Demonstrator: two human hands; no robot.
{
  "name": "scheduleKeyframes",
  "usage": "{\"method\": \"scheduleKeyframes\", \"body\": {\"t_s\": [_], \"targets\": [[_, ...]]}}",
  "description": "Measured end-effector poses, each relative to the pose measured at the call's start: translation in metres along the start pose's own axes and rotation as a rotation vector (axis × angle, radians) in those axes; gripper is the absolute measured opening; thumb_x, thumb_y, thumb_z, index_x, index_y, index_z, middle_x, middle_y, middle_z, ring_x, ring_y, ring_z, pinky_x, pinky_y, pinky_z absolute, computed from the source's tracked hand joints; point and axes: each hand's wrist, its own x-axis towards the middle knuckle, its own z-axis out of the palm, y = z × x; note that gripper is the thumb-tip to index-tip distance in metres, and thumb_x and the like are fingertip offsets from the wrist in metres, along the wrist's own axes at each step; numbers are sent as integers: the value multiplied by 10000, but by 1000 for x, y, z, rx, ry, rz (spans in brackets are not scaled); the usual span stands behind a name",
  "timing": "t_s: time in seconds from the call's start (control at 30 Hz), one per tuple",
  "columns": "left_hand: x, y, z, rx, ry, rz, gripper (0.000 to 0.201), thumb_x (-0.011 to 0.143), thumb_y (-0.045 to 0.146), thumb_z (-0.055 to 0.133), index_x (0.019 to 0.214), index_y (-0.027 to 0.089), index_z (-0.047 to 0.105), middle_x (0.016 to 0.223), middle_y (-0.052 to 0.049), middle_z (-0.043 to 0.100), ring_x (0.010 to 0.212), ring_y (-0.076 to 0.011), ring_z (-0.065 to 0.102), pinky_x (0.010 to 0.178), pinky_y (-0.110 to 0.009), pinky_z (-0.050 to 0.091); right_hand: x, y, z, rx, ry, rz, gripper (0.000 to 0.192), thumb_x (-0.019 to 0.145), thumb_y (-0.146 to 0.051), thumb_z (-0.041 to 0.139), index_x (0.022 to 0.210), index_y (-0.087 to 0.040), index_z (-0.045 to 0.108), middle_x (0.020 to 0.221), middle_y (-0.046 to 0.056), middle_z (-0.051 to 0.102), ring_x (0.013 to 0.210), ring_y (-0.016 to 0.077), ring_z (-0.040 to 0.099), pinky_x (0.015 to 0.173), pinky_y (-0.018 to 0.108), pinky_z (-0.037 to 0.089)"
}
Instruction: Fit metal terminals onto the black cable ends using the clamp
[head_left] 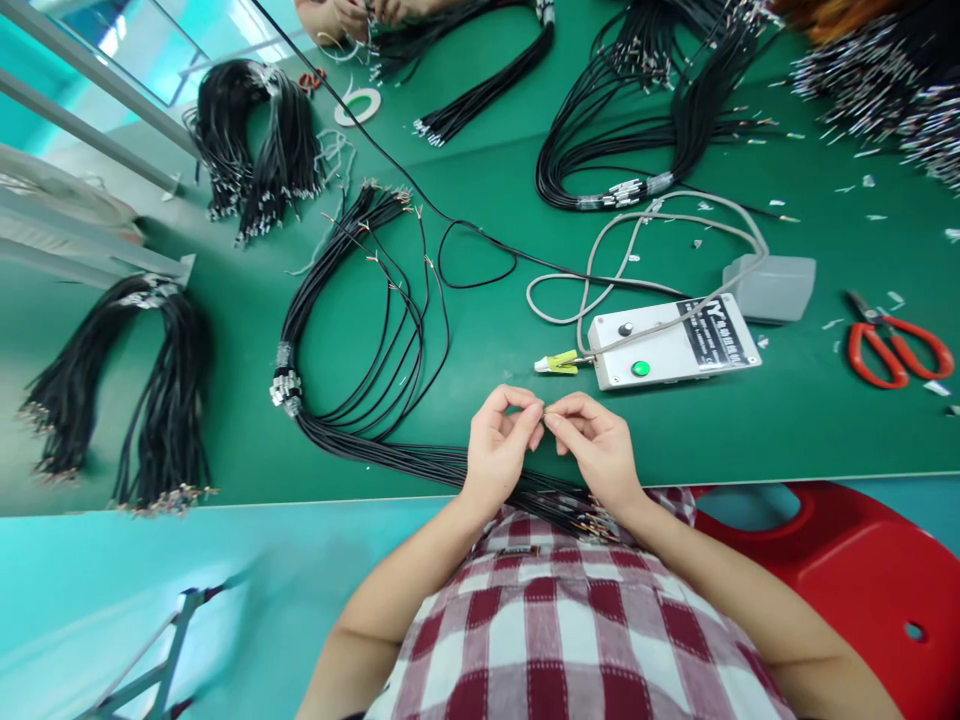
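1. Currently, left grip (499,445) and right grip (596,440) both pinch a tiny piece (543,414), too small to identify.
2. Black cable bundle (412,458) passes beneath the left grip.
3. White box (660,345) sits beyond the right grip.

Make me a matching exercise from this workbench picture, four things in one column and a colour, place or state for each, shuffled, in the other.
Things:
1. Left hand
2. Cutters
3. Control box
4. Wire bundle reaching under the left wrist

Descriptions:
A. Has a green button
B. Black
C. Red-handled
D. Pinching, close to the right hand

Pairs: 1-D, 2-C, 3-A, 4-B
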Motion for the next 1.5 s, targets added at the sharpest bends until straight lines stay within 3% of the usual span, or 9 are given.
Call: {"method": "scheduleKeyframes", "body": {"t_s": [0.17, 0.33, 0.6, 0.77, 0.9, 1.03, 1.2, 1.4, 1.5], "targets": [[3, -1, -3, -98, 24, -58, 315, 825, 390, 759, 820, 172, 533, 832, 17, 549, 536, -40, 487, 503, -211, 341, -1, 7, -12, -151, 41, -104, 155, 918, -376, 638, 982, -243, 684, 815, 3, 667, 610, 120, 579, 608, 287, 491], [4, 1, -3, -112, 21, -88, 366, 791, 440, 780, 798, 172, 531, 806, 15, 553, 548, -53, 477, 520, -221, 362, 1, 2, -15, -518, -96, -336, 272, 956, -303, 585, 1221, -276, 640, 1143, 64, 683, 744, 146, 643, 719, 334, 518], [4, -7, -12, 2, -83, -103, 309, 884, 452, 683, 851, 187, 528, 569, 62, 498, 445, -70, 446, 442, -201, 321, 15, 3, -19, -979, -122, -736, 158, 967, -246, 600, 1031, -257, 744, 964, 29, 797, 849, 183, 728, 740, 333, 436], [5, -10, -11, 217, -6, 46, 278, 888, 431, 681, 834, 181, 572, 603, 49, 484, 461, -55, 390, 441, -198, 271, 15, 0, -35, -1091, -83, -749, 148, 969, -283, 604, 973, -239, 746, 907, 27, 800, 802, 177, 722, 728, 323, 417], [11, -10, -9, 192, 7, 19, 309, 865, 460, 691, 808, 185, 563, 578, 56, 449, 466, -64, 370, 440, -202, 256, 10, -14, -42, -1207, -2, -801, 132, 971, -255, 600, 996, -231, 726, 960, 21, 794, 859, 175, 701, 758, 328, 405], [14, -11, -10, 255, -42, 38, 257, 902, 415, 647, 823, 188, 555, 587, 57, 441, 478, -72, 372, 458, -204, 268, 13, -27, -29, -1437, -56, -863, 188, 967, -299, 611, 1108, -218, 705, 1135, 40, 762, 993, 217, 629, 806, 380, 350], [15, -11, -9, 413, -61, 146, 149, 913, 288, 616, 808, 188, 583, 720, 10, 540, 576, -97, 461, 528, -215, 352, 29, -36, -26, -1536, -178, -938, 157, 991, -252, 574, 926, -239, 716, 962, -15, 780, 959, 198, 586, 824, 403, 287], [28, -12, -13, 389, -28, 102, 154, 914, 304, 605, 814, 198, 553, 621, 44, 496, 491, -86, 410, 482, -216, 279, 49, -47, -34, -1700, -128, -871, 161, 964, -233, 593, 1098, -195, 674, 1188, 71, 720, 1121, 261, 522, 854, 433, 272], [35, -12, -16, 422, 2, 106, 158, 914, 300, 594, 809, 198, 534, 589, 53, 482, 458, -80, 384, 465, -221, 238, 60, -44, -30, -1817, -177, -832, 141, 948, -146, 560, 1047, -185, 654, 1134, 94, 702, 1084, 265, 528, 853, 436, 279]]}}
